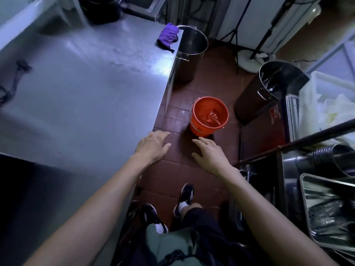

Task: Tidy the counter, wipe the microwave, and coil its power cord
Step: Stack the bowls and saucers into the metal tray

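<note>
The steel counter (86,89) fills the left of the head view. A purple cloth (167,37) lies bunched at its far right corner. A black power cord (13,81) trails along the counter's left edge. The dark block at lower left (28,189) may be the microwave; I cannot tell. My left hand (152,145) hovers at the counter's near right edge, fingers spread, holding nothing. My right hand (210,155) reaches out over the floor just short of an orange bucket (209,116), fingers relaxed and empty.
A tall steel pot (190,54) stands on the tiled floor against the counter's far corner. A second steel pot (269,89) sits at the right. Stand legs (240,41) are behind. Steel trays and a hose (326,198) crowd the right side.
</note>
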The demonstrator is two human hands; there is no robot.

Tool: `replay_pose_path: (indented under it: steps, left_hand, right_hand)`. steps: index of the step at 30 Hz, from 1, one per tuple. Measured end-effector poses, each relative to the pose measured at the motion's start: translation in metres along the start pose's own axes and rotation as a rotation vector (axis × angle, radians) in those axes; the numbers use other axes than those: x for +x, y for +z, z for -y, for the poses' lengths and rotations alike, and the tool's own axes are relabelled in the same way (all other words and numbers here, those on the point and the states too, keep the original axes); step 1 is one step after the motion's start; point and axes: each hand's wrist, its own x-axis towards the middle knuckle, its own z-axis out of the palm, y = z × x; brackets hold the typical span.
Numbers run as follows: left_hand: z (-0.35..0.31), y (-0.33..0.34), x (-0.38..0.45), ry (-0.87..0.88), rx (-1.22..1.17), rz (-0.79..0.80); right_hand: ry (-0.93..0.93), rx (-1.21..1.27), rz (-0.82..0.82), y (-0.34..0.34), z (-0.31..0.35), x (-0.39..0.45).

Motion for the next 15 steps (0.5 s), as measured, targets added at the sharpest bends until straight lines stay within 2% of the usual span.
replay_pose_path:
  steps: [4, 10, 15]
  left_hand:
    - [-0.009, -0.006, 0.046, 0.001, 0.03, 0.018]
    - [-0.033, -0.029, 0.124, -0.029, 0.096, 0.033]
    - [-0.05, -0.052, 0.178, -0.069, 0.097, -0.024]
  right_hand:
    - [-0.028, -0.065, -0.004, -0.008, -0.022, 0.036]
    - [-0.086, -0.025, -0.043, -0.049, -0.063, 0.111]
    - [-0.118, -0.02, -0.032, -0.087, -0.105, 0.176]
